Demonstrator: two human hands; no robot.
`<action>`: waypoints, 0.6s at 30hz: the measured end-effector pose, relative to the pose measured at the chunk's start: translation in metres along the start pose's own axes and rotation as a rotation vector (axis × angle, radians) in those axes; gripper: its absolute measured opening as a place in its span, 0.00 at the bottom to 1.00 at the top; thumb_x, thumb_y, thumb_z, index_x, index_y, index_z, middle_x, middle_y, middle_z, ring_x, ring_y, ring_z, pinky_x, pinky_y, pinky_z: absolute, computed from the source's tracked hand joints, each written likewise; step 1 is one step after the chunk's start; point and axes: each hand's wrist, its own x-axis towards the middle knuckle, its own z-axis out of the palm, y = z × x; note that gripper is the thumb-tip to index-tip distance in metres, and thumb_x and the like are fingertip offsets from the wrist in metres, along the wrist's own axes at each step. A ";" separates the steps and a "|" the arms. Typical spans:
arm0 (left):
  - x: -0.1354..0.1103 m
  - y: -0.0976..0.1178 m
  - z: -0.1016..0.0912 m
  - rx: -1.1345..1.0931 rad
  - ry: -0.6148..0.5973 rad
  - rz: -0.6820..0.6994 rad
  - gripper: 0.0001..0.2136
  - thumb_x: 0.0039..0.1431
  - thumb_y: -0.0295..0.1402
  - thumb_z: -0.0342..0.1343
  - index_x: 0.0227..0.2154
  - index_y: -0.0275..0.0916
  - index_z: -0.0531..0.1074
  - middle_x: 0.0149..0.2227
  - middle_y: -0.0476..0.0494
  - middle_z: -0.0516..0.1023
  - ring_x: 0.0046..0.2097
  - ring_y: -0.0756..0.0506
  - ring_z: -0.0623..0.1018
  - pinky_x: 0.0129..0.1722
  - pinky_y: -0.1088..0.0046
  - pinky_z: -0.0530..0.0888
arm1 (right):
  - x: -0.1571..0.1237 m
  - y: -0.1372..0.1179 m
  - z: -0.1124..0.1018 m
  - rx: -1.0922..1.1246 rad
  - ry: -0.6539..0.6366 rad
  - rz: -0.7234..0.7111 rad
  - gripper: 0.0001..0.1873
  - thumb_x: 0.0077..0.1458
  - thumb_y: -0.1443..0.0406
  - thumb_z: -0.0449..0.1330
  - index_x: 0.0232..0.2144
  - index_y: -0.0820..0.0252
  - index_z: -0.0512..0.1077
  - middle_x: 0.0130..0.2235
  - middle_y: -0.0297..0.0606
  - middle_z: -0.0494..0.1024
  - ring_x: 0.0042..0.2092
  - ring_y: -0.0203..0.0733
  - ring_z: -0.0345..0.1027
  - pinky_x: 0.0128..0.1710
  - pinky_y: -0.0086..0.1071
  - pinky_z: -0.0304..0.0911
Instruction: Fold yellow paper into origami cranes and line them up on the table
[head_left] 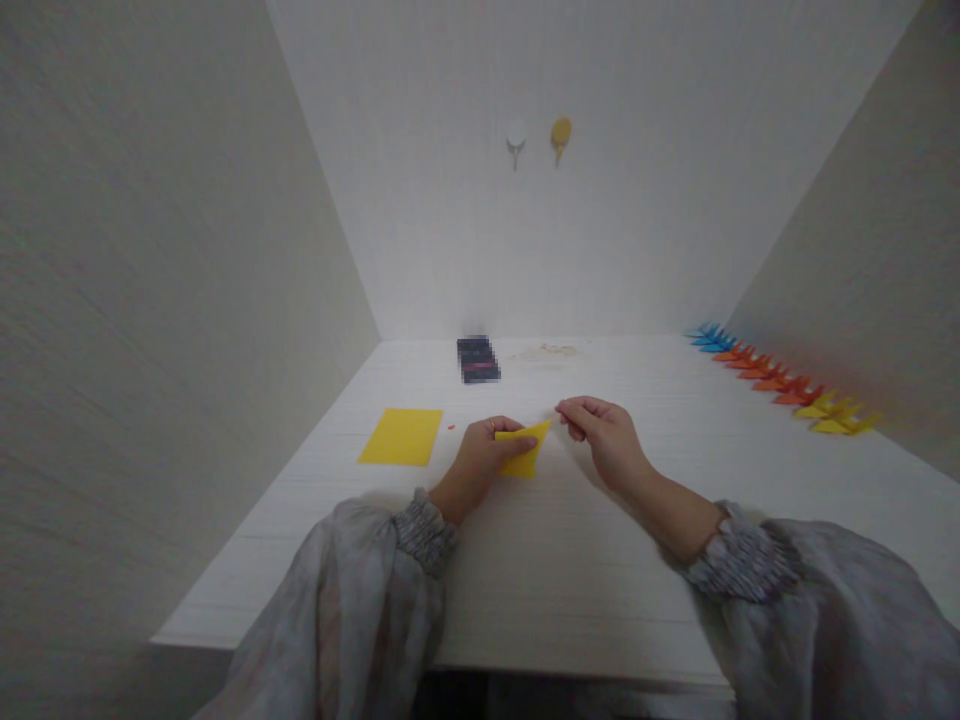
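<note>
Broadly, white table (585, 610), row of folded figures (780, 384) along its right, right hand (609, 440) pinched, hold unclear, left hand (478, 455) clamped, flat sheet (401, 437) at its left, bent paper (523, 466) in left grip between hands, orange speck (451, 427) beside sheet.

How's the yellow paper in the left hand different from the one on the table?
The held paper is in the left hand; the loose sheet lies on the table. The held paper looks bent, partly covered; the loose sheet looks flat, fully visible. Both are yellow.
</note>
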 end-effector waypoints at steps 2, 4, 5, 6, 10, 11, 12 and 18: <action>0.000 -0.001 -0.001 0.003 0.010 -0.006 0.11 0.34 0.33 0.61 0.23 0.35 0.67 0.22 0.50 0.70 0.23 0.53 0.68 0.22 0.78 0.62 | 0.001 0.000 -0.001 -0.002 -0.001 -0.015 0.09 0.41 0.61 0.59 0.18 0.62 0.69 0.19 0.32 0.66 0.20 0.30 0.51 0.20 0.28 0.46; 0.000 -0.001 -0.001 0.007 0.011 -0.005 0.11 0.34 0.33 0.61 0.23 0.35 0.67 0.21 0.50 0.70 0.23 0.53 0.68 0.22 0.78 0.62 | 0.000 0.000 0.000 0.007 -0.059 0.012 0.11 0.43 0.59 0.57 0.18 0.61 0.68 0.20 0.32 0.66 0.20 0.31 0.52 0.21 0.28 0.48; 0.000 -0.001 -0.001 0.013 0.010 0.000 0.11 0.34 0.33 0.61 0.23 0.35 0.67 0.21 0.51 0.70 0.23 0.53 0.68 0.22 0.78 0.62 | -0.001 -0.001 0.002 -0.004 -0.095 0.038 0.11 0.43 0.59 0.57 0.18 0.61 0.68 0.20 0.32 0.66 0.21 0.31 0.52 0.21 0.28 0.48; 0.000 0.000 -0.001 0.024 0.009 0.007 0.11 0.35 0.33 0.61 0.23 0.35 0.67 0.21 0.51 0.70 0.23 0.53 0.67 0.23 0.78 0.62 | -0.002 -0.001 0.004 -0.022 -0.138 0.067 0.11 0.43 0.59 0.58 0.18 0.61 0.68 0.19 0.32 0.65 0.20 0.30 0.52 0.21 0.28 0.47; 0.001 0.001 0.001 0.070 0.003 0.040 0.12 0.35 0.35 0.61 0.23 0.35 0.68 0.22 0.50 0.70 0.24 0.53 0.67 0.23 0.79 0.62 | -0.006 -0.001 0.008 -0.105 -0.223 0.116 0.11 0.39 0.58 0.60 0.17 0.60 0.68 0.17 0.29 0.63 0.20 0.30 0.51 0.20 0.27 0.45; 0.001 0.001 0.001 0.076 -0.002 0.039 0.12 0.36 0.35 0.61 0.23 0.35 0.68 0.22 0.50 0.70 0.24 0.53 0.67 0.23 0.78 0.62 | -0.006 -0.001 0.008 -0.115 -0.223 0.117 0.11 0.39 0.58 0.61 0.17 0.60 0.69 0.16 0.29 0.63 0.20 0.30 0.51 0.20 0.27 0.45; 0.001 0.001 0.001 0.077 -0.009 0.038 0.12 0.36 0.36 0.61 0.23 0.35 0.68 0.22 0.50 0.70 0.24 0.53 0.67 0.23 0.78 0.62 | -0.007 0.000 0.008 -0.118 -0.220 0.116 0.10 0.38 0.59 0.61 0.18 0.60 0.69 0.16 0.29 0.62 0.20 0.30 0.51 0.20 0.27 0.45; 0.002 -0.001 0.000 0.055 -0.030 0.023 0.12 0.35 0.36 0.61 0.24 0.36 0.68 0.22 0.50 0.70 0.24 0.52 0.68 0.23 0.78 0.63 | -0.006 -0.001 0.005 -0.059 -0.206 0.071 0.08 0.39 0.63 0.60 0.14 0.59 0.70 0.17 0.30 0.65 0.21 0.32 0.55 0.22 0.28 0.50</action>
